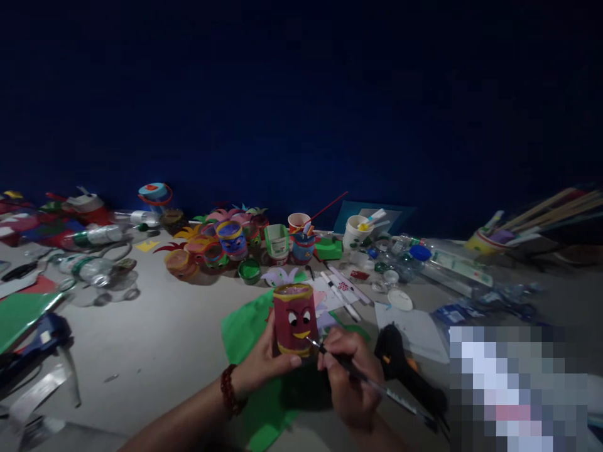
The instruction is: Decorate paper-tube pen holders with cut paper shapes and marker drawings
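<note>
A dark red cup [282, 326] with yellow bands, angry eyes and a yellow beak-like mouth is held upright by my left hand [264, 358]. The thumb lies along its lower edge, and the other fingers are partly hidden behind it. In my right hand [351, 370] is a thin paintbrush [377, 384], gripped like a pen. Its tip meets or nearly meets the mouth on the cup. Beneath both hands lies a green sheet [245, 326]. A lilac paper crown shape [285, 276] shows just behind the cup.
Decorated cups [232, 242] cluster at the back beside a green paint pot [249, 270]. White markers [340, 295] lie behind my right hand, with a black glue gun [400, 361] to its right. Plastic bottles [97, 270] lie at left; a blue glue gun [47, 336] sits nearer.
</note>
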`<action>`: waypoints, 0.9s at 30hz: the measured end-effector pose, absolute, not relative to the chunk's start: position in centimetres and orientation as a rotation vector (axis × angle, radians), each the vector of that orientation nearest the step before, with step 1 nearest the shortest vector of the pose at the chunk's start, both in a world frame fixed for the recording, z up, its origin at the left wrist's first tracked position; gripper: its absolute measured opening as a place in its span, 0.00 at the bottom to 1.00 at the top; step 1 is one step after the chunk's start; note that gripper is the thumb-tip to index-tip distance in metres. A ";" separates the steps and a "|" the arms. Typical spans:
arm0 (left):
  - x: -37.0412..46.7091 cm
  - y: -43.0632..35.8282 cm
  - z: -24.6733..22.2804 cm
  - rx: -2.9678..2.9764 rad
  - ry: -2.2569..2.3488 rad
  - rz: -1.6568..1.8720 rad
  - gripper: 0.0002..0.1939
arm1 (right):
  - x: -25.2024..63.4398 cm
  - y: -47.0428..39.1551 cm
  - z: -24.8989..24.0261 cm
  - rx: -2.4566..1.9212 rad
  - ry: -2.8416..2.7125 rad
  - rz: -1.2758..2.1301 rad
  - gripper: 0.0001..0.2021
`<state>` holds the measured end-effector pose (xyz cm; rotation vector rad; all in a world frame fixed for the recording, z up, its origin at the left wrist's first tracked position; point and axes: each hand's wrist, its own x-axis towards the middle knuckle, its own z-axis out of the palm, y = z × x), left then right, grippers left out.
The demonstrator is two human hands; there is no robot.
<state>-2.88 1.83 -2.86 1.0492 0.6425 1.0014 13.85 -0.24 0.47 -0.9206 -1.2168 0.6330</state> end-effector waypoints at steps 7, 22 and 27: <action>-2.8 1.8 -2.4 1.044 0.652 0.983 0.54 | 13.9 -0.3 0.5 -0.831 -1.248 0.665 0.09; -2.9 1.7 -2.5 1.033 0.656 0.979 0.54 | 13.8 -0.1 0.8 -0.782 -1.228 0.681 0.10; -2.9 1.9 -2.9 1.053 0.626 0.992 0.52 | 13.7 -0.1 1.1 -0.774 -1.230 0.664 0.09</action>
